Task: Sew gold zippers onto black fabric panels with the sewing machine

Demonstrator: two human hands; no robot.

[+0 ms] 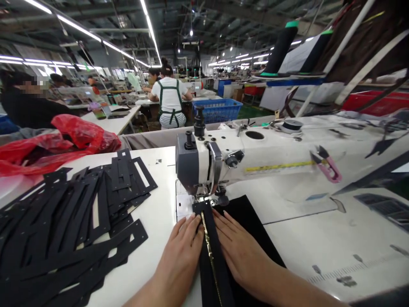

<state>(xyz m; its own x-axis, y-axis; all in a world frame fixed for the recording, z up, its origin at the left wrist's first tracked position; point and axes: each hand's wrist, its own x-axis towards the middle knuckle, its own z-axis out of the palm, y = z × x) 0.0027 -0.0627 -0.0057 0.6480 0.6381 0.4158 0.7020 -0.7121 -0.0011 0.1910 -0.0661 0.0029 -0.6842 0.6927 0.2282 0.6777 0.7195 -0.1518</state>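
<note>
A black strip with a gold-toothed zipper (208, 247) runs up to the needle area of a white sewing machine (217, 164), its far end close to the presser foot. On its left edge my left hand (180, 251) lies flat, fingers stretched forward. My right hand (238, 243) rests flat along the strip's right side, over a larger black fabric piece (246, 213). Both hands press down without gripping. The zipper's gold pull shows between them.
Black cut-out frame pieces (73, 221) lie heaped on the left of the table, beside red plastic (79, 136). Pink thread snips (329, 166) stick to the machine arm. Black thread cones (281, 49) stand upper right. A blue basket (219, 110) and a co-worker (169, 98) are beyond.
</note>
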